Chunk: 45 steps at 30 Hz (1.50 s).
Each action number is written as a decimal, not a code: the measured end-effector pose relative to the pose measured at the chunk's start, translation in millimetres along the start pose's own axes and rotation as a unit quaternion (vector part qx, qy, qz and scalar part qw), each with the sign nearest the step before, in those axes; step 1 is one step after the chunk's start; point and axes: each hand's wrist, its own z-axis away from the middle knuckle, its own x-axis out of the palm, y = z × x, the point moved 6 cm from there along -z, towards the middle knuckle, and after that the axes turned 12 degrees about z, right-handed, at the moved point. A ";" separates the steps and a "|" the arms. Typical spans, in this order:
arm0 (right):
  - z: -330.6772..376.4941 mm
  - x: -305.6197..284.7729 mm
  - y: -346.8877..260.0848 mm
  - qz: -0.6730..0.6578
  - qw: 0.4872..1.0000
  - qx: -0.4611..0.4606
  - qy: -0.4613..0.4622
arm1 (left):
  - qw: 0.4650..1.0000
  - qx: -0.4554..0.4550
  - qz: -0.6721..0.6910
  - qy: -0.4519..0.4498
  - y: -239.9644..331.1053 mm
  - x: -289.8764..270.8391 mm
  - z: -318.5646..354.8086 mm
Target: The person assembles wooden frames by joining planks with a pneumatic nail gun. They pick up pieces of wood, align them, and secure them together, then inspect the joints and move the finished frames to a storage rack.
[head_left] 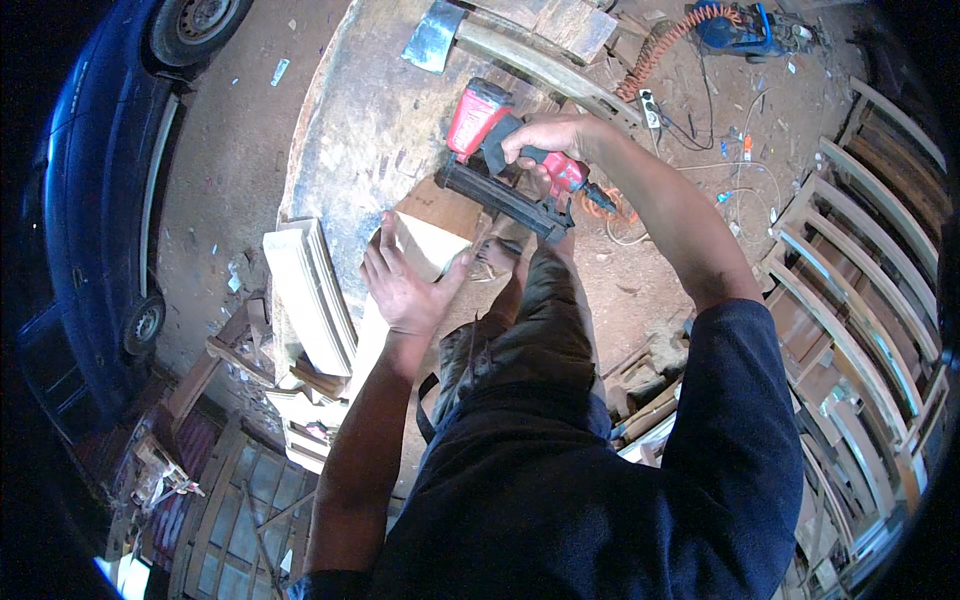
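My right hand is wrapped round the grip of a red and black nail gun. Its long black magazine slants down to the right, with the nose beside a brown wooden piece. My left hand rests with spread fingers against a pale wooden board; the thumb lies toward its right side. How far the fingertips reach round the board is hidden. Both wooden pieces are at the near right edge of a worn worktable.
A stack of pale boards lies left of my left hand. A metal blade-like tool sits at the table's far end. An orange coiled hose runs to a blue compressor. Wooden frames fill the right; a blue car stands left.
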 end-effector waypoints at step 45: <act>10.2 -4.7 32.5 -0.040 0.999 0.025 -0.010 | 0.998 0.050 -0.012 0.031 -5.0 2.0 1.2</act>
